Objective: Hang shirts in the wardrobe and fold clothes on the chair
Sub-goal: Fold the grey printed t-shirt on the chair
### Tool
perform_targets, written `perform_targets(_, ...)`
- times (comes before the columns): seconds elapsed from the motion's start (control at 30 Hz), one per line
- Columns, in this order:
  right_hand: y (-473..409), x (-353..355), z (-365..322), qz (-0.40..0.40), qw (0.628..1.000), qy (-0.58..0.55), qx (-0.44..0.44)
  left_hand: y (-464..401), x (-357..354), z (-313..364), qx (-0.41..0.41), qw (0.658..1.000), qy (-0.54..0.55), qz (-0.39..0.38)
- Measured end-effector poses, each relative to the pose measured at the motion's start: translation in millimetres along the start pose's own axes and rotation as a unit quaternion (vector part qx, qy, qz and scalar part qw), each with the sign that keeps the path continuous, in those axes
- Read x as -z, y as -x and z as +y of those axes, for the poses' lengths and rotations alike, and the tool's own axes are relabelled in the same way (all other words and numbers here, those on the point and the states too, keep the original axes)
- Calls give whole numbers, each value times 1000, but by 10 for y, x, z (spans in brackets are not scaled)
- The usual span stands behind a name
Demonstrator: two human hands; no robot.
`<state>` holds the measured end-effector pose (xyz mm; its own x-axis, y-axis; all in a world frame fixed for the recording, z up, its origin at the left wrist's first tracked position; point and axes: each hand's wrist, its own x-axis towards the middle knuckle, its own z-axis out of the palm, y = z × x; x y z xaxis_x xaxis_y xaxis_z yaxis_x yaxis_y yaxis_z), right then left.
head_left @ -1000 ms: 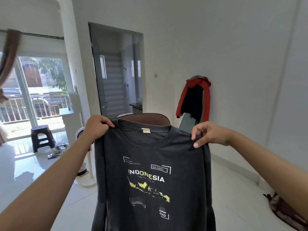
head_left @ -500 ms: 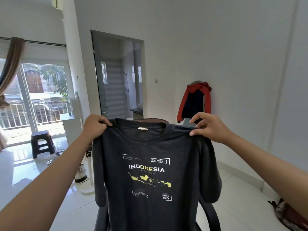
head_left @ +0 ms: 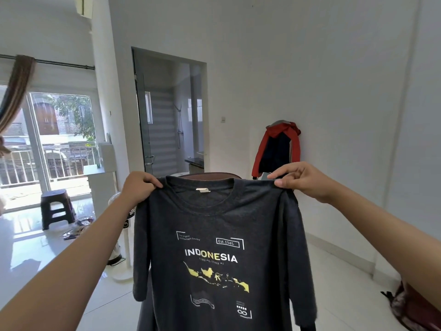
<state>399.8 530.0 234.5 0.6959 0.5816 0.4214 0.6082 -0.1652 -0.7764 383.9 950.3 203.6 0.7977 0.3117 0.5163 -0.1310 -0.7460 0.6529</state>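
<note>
A dark grey T-shirt (head_left: 214, 218) with a white and yellow "INDONESIA" print hangs spread out in front of me, print facing me. My left hand (head_left: 138, 187) grips its left shoulder. My right hand (head_left: 303, 179) pinches its right shoulder. Both sleeves hang down loose. Behind the collar shows the brown top of a chair back (head_left: 210, 176); the shirt hides most of the chair. No wardrobe is in view.
A red and dark jacket (head_left: 276, 149) hangs by the right wall. A doorway (head_left: 167, 115) opens into a bathroom behind. A white fan (head_left: 124, 235) and a black stool (head_left: 56, 206) stand at left. A bag (head_left: 415, 306) lies on the floor at right.
Both hands have lifted the shirt a little and spread it wider. The sleeves, folded in one second ago, now hang free at the sides.
</note>
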Motion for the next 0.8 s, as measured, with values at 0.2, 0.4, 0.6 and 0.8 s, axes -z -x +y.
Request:
perform_targets(0.2, 45, 9, -132, -4, 984, 177, -28, 67, 59, 32, -9, 1000, -5, -2)
perform_targets(0.4, 41, 31, -140, -45, 907, 399, -126, 182, 313, 225, -29, 992, 35, -114)
perform_targets(0.6, 112, -24, -125, 49, 929, 321, -179, 306, 522, 379, -56, 981, 30, -184)
perform_targets(0.8, 52, -120, -227, 119, 963, 149, -192, 324, 560, 590, -35, 978, -82, -187)
